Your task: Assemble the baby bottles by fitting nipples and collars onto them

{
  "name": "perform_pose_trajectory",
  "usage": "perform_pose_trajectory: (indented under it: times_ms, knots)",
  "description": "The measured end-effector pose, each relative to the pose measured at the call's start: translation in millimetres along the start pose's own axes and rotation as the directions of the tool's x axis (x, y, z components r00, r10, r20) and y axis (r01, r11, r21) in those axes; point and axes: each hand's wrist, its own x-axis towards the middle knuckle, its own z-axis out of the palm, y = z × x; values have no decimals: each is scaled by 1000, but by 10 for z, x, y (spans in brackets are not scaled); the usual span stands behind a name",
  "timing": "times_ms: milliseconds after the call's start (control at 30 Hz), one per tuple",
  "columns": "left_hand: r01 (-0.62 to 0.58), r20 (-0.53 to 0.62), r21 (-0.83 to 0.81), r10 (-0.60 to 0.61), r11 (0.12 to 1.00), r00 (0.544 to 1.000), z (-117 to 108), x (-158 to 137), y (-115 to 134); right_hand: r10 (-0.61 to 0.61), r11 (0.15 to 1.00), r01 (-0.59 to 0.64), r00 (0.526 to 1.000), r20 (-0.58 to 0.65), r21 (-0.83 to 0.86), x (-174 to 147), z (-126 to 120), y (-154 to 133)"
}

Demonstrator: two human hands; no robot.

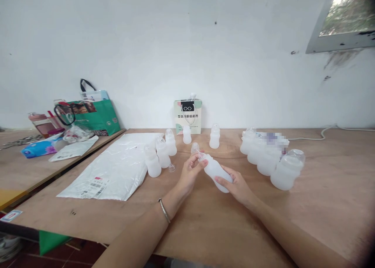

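Note:
A frosted white baby bottle [215,172] is tilted above the table in front of me, its top toward the upper left. My right hand [238,186] is wrapped round its lower body. At its neck, my left hand [191,168] pinches the top end, where a clear part shows between the fingers; its exact shape is hard to make out. Just behind the left fingers is a clear dome-shaped piece [195,147], partly hidden. A small clear cap [172,167] lies on the table left of my left hand.
Several baby bottles stand at left [152,164] and right [285,174], with two more bottles toward the back. A white mailing bag [114,166] lies flat at left. Against the wall are a paper bag [188,121] and a white package [278,141]; a green bag [102,117] stands far left.

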Motion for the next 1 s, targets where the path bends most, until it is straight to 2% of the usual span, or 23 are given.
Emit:
perform_pose_trajectory:
  times_ms: [67,167,300,400,500,567,633,700,767,867,1000]
  knots:
    - [20,44,-44,-18,999,999,-7,-5,-16,39,994,-46,997,69,101,0,-17,10]
    - [15,65,-58,-11,998,998,-10,-7,-25,58,977,-77,993,100,200,-1,-11,57]
    - [-41,97,53,36,998,995,-34,12,16,61,972,-75,996,72,222,14,24,86]
    - [-113,107,157,97,981,990,-83,78,36,22,982,-26,1000,23,190,31,32,82]
    - [-169,-7,233,175,958,985,-157,230,-16,-26,984,29,999,-20,176,43,29,97]
    - [-153,-119,347,205,925,971,-216,379,-96,-56,981,67,996,-67,181,49,32,126]
    - [-101,-176,507,218,856,960,-276,544,-200,-85,975,108,989,-123,194,56,44,162]
    - [-44,-171,645,201,763,965,-329,696,-311,-92,971,124,983,-159,204,66,61,195]
    - [4,-168,717,168,697,971,-369,810,-413,-96,971,130,981,-171,202,74,75,217]
    - [51,-196,732,138,680,971,-399,891,-533,-91,981,118,982,-167,156,77,86,223]
    - [63,-225,721,147,690,963,-411,881,-599,-73,997,71,982,-175,-18,62,91,207]
